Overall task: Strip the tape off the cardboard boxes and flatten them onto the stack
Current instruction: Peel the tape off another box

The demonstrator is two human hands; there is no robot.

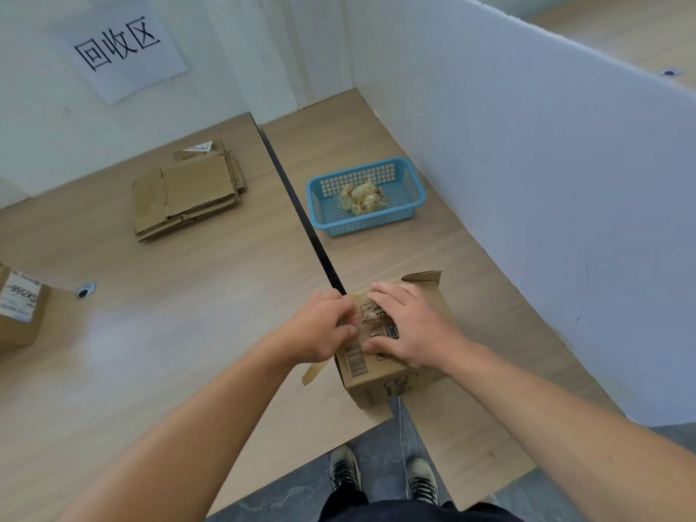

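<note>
- White partition walls enclose a wooden bench (150,352).
- Under both hands sits the cardboard box (376,386); the right hand (410,329) lies flat on its top, fingers spread.
- At the box's left edge the left hand (320,325) curls, pinching a tape strip (312,373) that dangles beneath it.
- Well beyond the left hand lies the flattened stack (188,194); beyond the right hand, a blue basket (327,220).

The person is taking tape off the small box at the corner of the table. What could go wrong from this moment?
1. The box sits right at the near corner of the table. A hard pull by the left hand, which seems to pinch the tape strip, might drag it off, though the right hand presses it down.
2. The hanging tape strip could stick back onto the cardboard, or tear.
</note>
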